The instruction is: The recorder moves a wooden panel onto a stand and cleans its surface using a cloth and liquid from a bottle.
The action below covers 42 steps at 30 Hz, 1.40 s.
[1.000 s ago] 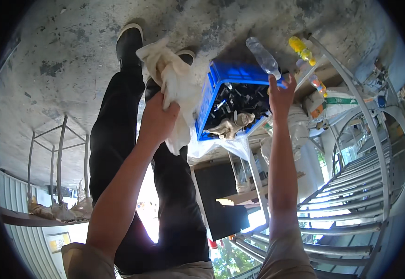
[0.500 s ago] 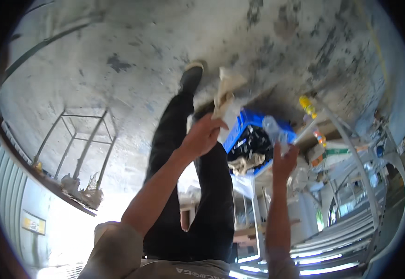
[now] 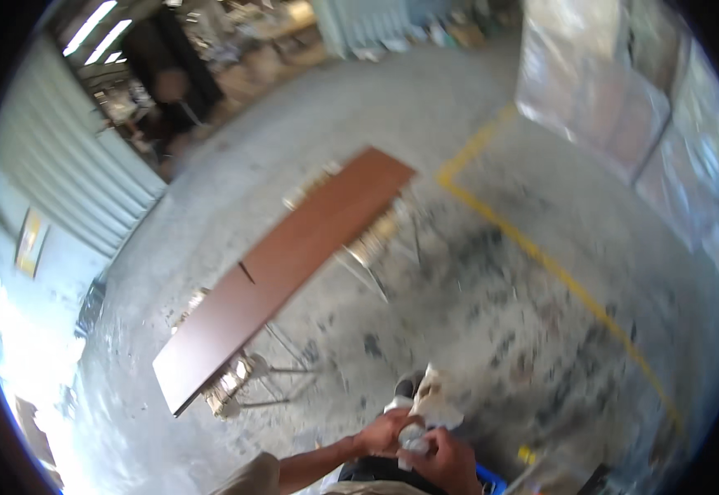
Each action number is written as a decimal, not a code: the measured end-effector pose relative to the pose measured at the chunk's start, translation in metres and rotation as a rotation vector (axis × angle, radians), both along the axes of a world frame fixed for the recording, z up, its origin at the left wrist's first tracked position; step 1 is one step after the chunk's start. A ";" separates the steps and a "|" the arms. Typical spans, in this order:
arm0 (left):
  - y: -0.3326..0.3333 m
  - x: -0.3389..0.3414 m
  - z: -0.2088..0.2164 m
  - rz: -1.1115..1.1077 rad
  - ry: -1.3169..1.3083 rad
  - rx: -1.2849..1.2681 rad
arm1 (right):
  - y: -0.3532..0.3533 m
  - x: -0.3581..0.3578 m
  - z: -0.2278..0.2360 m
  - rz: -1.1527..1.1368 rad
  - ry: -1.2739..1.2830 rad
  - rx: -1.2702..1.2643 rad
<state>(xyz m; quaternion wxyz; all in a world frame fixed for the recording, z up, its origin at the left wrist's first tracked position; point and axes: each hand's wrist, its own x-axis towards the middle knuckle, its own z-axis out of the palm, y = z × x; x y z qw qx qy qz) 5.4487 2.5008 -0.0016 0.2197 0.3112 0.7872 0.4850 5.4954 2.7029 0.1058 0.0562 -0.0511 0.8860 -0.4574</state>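
Note:
Low in the head view my two hands are together in front of my body. My left hand (image 3: 382,432) is closed on a crumpled beige cloth (image 3: 435,403), whose loose end hangs out beyond the fingers. My right hand (image 3: 450,459) is closed around a clear plastic bottle (image 3: 413,437), its end pointing toward my left hand. The hands overlap the bottle, and blur hides whether the left fingers touch it too. Just right of my right hand, a corner of a blue crate (image 3: 491,478) shows.
A long brown table (image 3: 293,256) stands ahead to the left, with stools (image 3: 235,384) along its sides. A yellow line (image 3: 557,268) crosses the grey concrete floor. Plastic-wrapped panels (image 3: 594,115) stand at the far right. A small yellow object (image 3: 527,454) lies near the crate.
The view has swung up from the crate and my legs to the table and floor ahead. My hands, apart before, have come together, still holding the cloth and the bottle.

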 end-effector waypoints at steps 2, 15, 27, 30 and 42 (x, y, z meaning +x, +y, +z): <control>-0.020 0.005 0.077 0.044 0.030 0.035 | 0.006 0.010 0.009 0.180 0.047 -0.156; -0.157 0.041 0.253 -0.004 -0.141 0.238 | -0.106 -0.132 0.109 1.108 -0.639 -0.125; -0.297 -0.020 0.186 0.568 -0.377 0.284 | -0.129 -0.221 0.026 0.138 -0.791 -1.177; -0.305 -0.046 0.170 0.847 -0.346 0.226 | -0.142 -0.246 0.018 0.024 -0.518 -1.303; -0.281 -0.184 0.134 0.717 -0.521 0.299 | -0.175 -0.377 -0.004 -0.098 1.168 0.925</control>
